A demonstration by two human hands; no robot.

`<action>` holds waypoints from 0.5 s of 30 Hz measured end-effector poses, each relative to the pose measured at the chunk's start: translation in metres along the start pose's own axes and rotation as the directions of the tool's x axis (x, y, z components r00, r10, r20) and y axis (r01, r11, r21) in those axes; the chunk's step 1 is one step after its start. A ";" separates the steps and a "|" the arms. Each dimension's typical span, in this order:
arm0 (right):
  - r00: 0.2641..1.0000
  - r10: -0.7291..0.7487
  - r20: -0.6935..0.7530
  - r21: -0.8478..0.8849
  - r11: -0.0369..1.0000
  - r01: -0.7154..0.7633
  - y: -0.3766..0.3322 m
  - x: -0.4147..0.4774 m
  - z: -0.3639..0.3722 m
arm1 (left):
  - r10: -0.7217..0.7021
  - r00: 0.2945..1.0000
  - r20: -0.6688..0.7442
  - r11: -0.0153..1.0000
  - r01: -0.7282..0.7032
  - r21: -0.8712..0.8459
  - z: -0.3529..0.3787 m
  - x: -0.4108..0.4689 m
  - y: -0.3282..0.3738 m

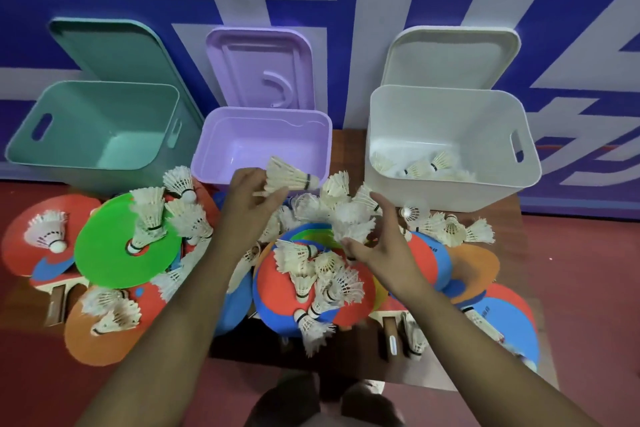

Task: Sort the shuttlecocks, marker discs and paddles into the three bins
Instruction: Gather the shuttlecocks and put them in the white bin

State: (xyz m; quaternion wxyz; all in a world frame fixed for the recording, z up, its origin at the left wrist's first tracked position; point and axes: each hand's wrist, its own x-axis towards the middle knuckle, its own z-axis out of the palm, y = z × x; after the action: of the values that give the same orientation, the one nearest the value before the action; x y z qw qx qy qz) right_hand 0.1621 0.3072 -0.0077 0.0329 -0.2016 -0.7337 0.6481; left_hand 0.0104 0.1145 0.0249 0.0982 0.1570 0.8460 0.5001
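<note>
Three open bins stand in a row at the back: green [45, 152] on the left, purple [211, 163] in the middle, white [446, 198] on the right. Several shuttlecocks [424, 166] lie in the white bin. My left hand [247, 204] pinches one shuttlecock [289, 177] by its feathers in front of the purple bin. With fingers spread, my right hand [388, 246] hovers over a heap of shuttlecocks [349, 215]. Around them lie a green marker disc [104, 253], an orange disc [86, 343], and red-and-blue paddles [273, 291].
Each bin's lid [259, 66] leans against the blue-and-white wall behind it. More paddles and shuttlecocks [453, 227] are scattered to the right on the low brown table [519, 218]. Red floor surrounds it, and my shoes [322, 402] show at the bottom.
</note>
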 end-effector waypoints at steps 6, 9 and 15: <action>0.988 -0.068 0.136 -0.238 0.966 0.100 -0.033 0.008 0.038 | 0.174 0.920 0.353 0.972 -0.217 0.086 -0.018 -0.024 -0.008; 0.976 -0.090 0.199 -0.355 0.921 0.157 -0.040 0.010 0.055 | 0.287 0.860 0.422 0.880 -0.411 0.238 -0.041 -0.022 -0.025; 0.929 -0.188 0.320 -0.339 0.893 0.297 -0.050 0.012 0.093 | 0.262 0.846 0.465 0.912 -0.374 0.167 -0.070 -0.017 -0.037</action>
State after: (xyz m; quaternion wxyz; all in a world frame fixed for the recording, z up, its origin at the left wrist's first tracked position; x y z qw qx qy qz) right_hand 0.1100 0.2199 0.0237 -0.0291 -0.0168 -0.8622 0.5055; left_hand -0.0026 0.0347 0.0260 0.1780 0.4141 0.8209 0.3507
